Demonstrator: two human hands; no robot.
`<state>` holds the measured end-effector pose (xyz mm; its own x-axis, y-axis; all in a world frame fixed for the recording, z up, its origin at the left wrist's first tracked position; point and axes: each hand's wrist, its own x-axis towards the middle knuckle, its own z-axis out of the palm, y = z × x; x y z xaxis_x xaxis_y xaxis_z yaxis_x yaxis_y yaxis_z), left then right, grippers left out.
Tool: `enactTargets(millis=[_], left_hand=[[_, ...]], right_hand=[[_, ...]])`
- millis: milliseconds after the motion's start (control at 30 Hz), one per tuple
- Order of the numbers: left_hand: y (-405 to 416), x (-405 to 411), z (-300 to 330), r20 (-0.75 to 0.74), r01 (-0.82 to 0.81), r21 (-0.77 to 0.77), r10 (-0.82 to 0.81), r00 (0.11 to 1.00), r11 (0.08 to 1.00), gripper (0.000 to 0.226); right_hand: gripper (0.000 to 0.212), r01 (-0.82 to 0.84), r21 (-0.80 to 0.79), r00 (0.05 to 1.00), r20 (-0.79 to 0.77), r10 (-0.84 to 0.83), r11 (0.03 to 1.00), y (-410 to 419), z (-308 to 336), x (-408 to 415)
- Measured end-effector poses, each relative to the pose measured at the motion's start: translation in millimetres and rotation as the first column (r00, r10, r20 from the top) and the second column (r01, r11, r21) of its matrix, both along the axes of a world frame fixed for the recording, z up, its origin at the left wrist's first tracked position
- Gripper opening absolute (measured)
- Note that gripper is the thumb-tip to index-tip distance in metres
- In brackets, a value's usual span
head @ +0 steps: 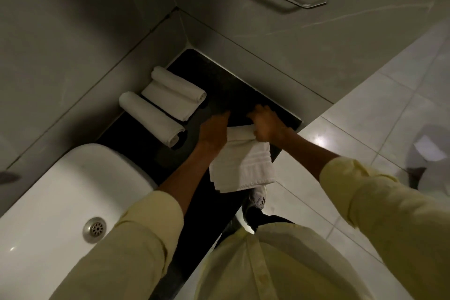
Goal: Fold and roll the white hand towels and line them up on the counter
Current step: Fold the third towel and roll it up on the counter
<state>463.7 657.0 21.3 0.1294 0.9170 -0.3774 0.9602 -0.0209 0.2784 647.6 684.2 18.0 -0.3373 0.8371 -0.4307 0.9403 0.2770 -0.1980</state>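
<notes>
Rolling the folded towel on the counter, both hands, left hand and right hand, are curling fingers over its roll; even, tight pressure is probably keeping it straight.

A black worktop runs from the wall corner at upper centre of the frame down toward lower centre. At centre left, three rolled white towels lie side by side on it. At centre, a folded towel overhangs its front edge. A white basin sits at lower left
</notes>
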Motion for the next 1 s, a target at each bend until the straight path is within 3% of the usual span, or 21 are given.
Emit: enactTargets(millis=[67, 167, 367, 467, 567, 733, 800, 867, 933, 1000], left_hand=[[13.3, -0.7, -0.8, -0.016, 0.079, -0.137, -0.082, 0.997, 0.987, 0.069], [11.7, -2.1, 1.0, 0.050, 0.093, -0.258, -0.083, 0.995, 0.962, 0.057], [-24.3, -0.9, 0.1, 0.163, -0.002, -0.151, 0.027, 0.986, 0.989, 0.056], [-59.1, 5.9, -5.6, 0.147, -0.061, 0.013, 0.059, 0.987, 0.998, 0.048], [-110.0, 5.9, -27.7, -0.053, 0.120, 0.183, -0.113, 0.992, 0.976, 0.060], [-158.2, 3.4, -39.9, -0.136, 0.289, 0.265, -0.261, 0.956, 0.920, 0.050], [-145.6, 4.3, -24.8, -0.057, 0.172, 0.307, -0.162, 0.985, 0.936, 0.046], [-121.1, 3.7, -4.2, 0.044, 0.037, 0.201, -0.047, 0.998, 0.979, 0.046], [-91.3, 0.1, 3.7, 0.050, 0.037, 0.079, -0.041, 0.998, 0.996, 0.063], [-67.3, -1.0, 2.8, -0.005, 0.112, -0.116, -0.114, 0.994, 0.987, 0.078]], right_hand=[[0.064, -0.120, -0.068, 0.989, 0.073, 0.125, 0.990, 5.4, 2.1, -1.5], [0.064, -0.153, -0.078, 0.985, 0.067, 0.158, 0.985, 0.0, -1.1, -1.7], [0.055, -0.079, 0.001, 0.997, -0.015, 0.079, 0.997, -23.7, 1.1, 5.0], [0.058, -0.068, 0.227, 0.997, -0.023, 0.075, 0.971, -59.6, -5.7, 9.2], [0.058, -0.126, 0.343, 0.991, 0.008, 0.132, 0.931, -108.6, -24.3, 20.2], [0.056, -0.137, 0.402, 0.987, -0.027, 0.161, 0.905, -159.1, -35.7, 33.7], [0.043, -0.030, 0.330, 0.982, -0.164, 0.088, 0.944, -147.9, -21.6, 31.1], [0.045, 0.101, 0.150, 0.967, -0.246, -0.062, 0.983, -120.5, -3.9, 25.8], [0.061, 0.088, 0.007, 0.982, -0.165, -0.086, 0.996, -87.8, 2.9, 22.8], [0.066, -0.038, -0.106, 0.999, -0.011, 0.037, 0.994, -65.1, 4.3, 19.5]])
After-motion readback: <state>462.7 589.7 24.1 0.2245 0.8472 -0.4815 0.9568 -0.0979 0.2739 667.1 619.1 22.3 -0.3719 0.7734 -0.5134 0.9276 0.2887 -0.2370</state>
